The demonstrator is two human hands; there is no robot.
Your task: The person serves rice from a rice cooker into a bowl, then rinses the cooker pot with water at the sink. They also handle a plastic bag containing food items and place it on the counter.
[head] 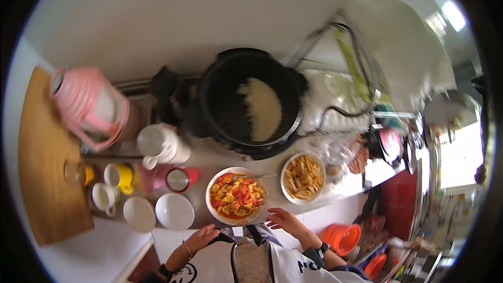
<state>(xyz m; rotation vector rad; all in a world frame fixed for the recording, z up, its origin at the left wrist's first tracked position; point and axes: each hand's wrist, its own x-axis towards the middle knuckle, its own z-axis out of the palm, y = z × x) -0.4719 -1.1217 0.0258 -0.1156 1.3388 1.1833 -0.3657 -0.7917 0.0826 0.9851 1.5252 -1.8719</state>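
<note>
My left hand [201, 238] is below the counter's front edge, near the empty white bowl [175, 211], with nothing in it. My right hand [283, 220] has its fingers apart and empty, just right of the white bowl of tomato and scrambled egg [237, 195]. A metal spoon rests in that bowl, its handle pointing right. Farther right stands a white bowl of brown cooked strips [303, 179]. Behind them is an open black cooker pot [251, 100] with cooked rice along one side of its inside. A second empty bowl [139, 214] sits at the left.
A pink thermos jug [92, 106], white mugs [157, 143], a yellow mug [118, 177] and a red cup [182, 179] crowd the left side. Plastic bags [326, 145] and a dark cable lie at the right. Orange buckets [342, 239] stand lower, beyond the counter edge.
</note>
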